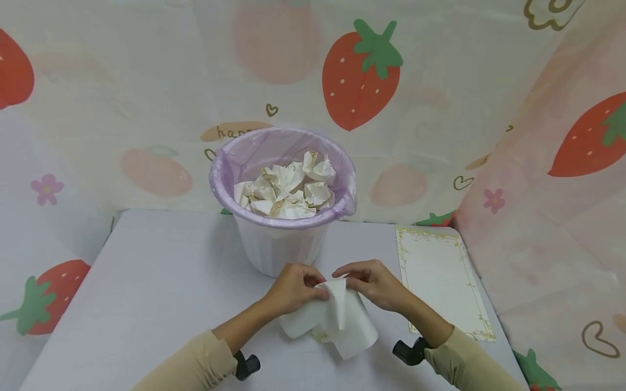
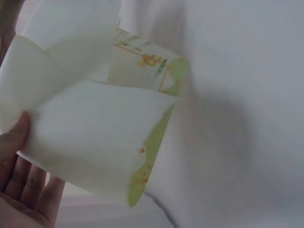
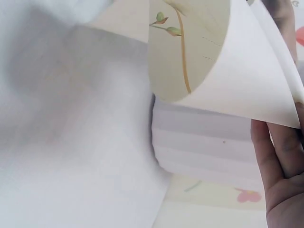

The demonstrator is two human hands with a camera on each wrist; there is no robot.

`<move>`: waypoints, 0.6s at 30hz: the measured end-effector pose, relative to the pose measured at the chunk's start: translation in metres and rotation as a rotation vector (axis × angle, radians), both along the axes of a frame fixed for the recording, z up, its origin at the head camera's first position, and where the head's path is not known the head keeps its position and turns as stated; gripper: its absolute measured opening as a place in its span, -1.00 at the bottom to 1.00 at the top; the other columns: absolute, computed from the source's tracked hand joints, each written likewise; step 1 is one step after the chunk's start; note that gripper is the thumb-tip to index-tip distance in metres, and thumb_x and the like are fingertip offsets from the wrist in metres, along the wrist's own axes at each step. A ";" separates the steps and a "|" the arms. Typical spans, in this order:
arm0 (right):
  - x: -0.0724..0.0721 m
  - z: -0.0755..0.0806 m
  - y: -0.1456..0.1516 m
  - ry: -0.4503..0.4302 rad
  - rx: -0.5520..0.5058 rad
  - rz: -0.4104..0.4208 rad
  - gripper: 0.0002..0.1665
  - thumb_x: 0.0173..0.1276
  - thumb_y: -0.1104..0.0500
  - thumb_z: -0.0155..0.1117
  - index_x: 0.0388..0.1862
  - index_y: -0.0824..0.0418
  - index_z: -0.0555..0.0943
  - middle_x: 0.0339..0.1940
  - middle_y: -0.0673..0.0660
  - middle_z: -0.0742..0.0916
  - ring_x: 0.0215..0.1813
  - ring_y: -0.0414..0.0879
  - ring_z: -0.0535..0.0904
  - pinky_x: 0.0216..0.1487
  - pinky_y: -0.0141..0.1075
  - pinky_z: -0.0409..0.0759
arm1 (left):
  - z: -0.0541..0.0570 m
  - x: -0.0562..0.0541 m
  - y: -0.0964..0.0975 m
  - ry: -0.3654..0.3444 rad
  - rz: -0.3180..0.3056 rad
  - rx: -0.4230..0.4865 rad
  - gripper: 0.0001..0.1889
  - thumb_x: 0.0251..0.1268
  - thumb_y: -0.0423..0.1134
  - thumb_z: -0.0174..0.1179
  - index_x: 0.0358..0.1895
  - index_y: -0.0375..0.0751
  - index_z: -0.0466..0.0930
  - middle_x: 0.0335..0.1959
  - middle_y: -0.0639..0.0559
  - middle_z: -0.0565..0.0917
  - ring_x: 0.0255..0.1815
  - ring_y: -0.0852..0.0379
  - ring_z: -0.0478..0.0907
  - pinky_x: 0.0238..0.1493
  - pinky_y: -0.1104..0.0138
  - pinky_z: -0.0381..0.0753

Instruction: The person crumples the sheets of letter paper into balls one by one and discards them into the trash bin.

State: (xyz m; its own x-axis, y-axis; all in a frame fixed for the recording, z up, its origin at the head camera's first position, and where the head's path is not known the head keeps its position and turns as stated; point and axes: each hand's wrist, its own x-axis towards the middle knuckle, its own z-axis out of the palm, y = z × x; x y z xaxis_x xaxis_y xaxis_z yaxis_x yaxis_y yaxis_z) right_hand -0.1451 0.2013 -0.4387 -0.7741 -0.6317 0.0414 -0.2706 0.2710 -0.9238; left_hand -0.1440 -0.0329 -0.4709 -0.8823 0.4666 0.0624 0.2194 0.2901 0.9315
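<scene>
from my end i see a person's left hand [image 1: 295, 287] and right hand [image 1: 375, 285] near a white bin [image 1: 279, 247], both pinching the upper part of a curled paper [image 1: 354, 331] above the table [image 1: 146, 293]. a purple bag [image 1: 348, 187] lines the bin and folds over its rim, and i can see crumpled paper [image 1: 290, 184] heaped inside. to the right i've got a flat sheet [image 1: 435, 279] with a yellow-green border lying on the table. beige sleeves [image 1: 198, 361] reach partway down the forearms, and behind the bin i see a strawberry-patterned backdrop [image 1: 445, 98].
</scene>
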 end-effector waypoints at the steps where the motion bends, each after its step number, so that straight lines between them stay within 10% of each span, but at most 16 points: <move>1: 0.000 0.000 -0.001 -0.002 0.001 0.005 -0.73 0.45 0.40 0.15 0.07 0.48 0.62 -0.15 0.29 0.78 -0.20 -0.14 0.72 -0.17 -0.25 0.70 | 0.000 0.000 0.000 0.003 0.007 -0.002 -0.84 -0.01 -0.34 0.54 -0.35 -0.29 0.77 -0.48 0.05 0.73 -0.46 0.28 0.61 -0.42 0.42 0.59; 18: 0.004 0.005 -0.002 0.195 0.211 -0.097 -0.63 0.39 0.11 0.34 0.11 0.26 0.66 -0.11 0.14 0.79 -0.15 -0.10 0.75 -0.16 -0.24 0.70 | 0.006 -0.001 -0.007 -0.067 0.120 0.010 -0.87 -0.02 -0.37 0.52 -0.45 -0.33 0.75 -0.58 0.03 0.69 -0.55 0.23 0.58 -0.50 0.37 0.60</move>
State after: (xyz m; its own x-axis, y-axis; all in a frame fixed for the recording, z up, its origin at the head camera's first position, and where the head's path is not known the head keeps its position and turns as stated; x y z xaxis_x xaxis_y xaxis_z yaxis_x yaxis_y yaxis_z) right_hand -0.1407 0.1991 -0.4340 -0.8217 -0.5655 0.0709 -0.4007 0.4848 -0.7774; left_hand -0.1448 -0.0403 -0.4654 -0.9341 0.3569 0.0058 0.1210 0.3015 0.9457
